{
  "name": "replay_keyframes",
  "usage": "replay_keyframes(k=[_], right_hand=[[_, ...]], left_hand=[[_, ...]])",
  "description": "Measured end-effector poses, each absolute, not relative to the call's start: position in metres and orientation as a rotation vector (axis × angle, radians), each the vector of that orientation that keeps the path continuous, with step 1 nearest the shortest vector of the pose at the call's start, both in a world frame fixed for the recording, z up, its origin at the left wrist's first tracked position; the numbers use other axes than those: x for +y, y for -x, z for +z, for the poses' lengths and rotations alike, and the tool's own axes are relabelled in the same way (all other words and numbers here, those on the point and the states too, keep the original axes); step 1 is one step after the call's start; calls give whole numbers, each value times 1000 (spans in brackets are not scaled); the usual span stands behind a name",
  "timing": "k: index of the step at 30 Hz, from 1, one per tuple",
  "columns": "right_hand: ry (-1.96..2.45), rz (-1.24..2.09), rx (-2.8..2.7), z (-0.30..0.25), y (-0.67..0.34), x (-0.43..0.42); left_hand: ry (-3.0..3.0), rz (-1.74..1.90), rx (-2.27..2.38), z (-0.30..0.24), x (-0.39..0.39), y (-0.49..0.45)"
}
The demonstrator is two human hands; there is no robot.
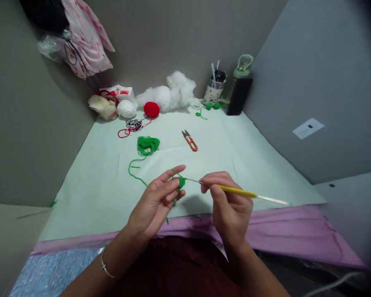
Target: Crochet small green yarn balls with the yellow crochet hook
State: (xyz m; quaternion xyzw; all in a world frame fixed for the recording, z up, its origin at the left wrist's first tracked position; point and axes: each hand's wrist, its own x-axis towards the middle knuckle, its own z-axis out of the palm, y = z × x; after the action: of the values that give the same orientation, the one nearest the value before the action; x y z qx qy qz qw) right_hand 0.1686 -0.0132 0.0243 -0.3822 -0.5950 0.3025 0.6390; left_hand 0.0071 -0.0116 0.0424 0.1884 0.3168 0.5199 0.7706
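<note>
Pinched in my left hand (156, 198) is a small green crochet piece (181, 182), with green yarn looped over the raised index finger. My right hand (227, 202) grips a crochet hook (238, 190) by its yellow handle, pen-like. The hook's thin metal tip points left and meets the edge of the green piece; whether it sits inside a stitch is too small to tell. From my left hand a strand runs back to a loose green yarn bundle (148, 145) on the table. Orange thread snips (190, 141) lie beyond my hands.
Along the back of the pale tabletop (95, 198) stand a white yarn ball (126, 109), a red yarn ball (151, 109), white stuffing (173, 93), a pen cup (214, 91), a green-lidded bottle (243, 71) and a dark phone (239, 97). Small green pieces (212, 106) lie near the cup. Partitions flank both sides.
</note>
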Motion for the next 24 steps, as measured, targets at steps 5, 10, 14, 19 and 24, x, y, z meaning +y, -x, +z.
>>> replay_keyframes(k=[5,10,14,19,24], right_hand=[[738,1019,-1282,27,-165,-9],[770,1013,-1289,24,-165,-9],[752,1151,-1173,23,-168,-6],[724,1235,-1091,25,-170,-5],[707,1156,-1210,28,-176,-9]], left_hand=[[-621,1191,764,40,-17,-11],[-660,1207,817,39,-18,-13],[-665,1220,825,40,-16,-11],[-690,1207,821,41,-16,-8],[-713,1208,853,40,-18,-7]])
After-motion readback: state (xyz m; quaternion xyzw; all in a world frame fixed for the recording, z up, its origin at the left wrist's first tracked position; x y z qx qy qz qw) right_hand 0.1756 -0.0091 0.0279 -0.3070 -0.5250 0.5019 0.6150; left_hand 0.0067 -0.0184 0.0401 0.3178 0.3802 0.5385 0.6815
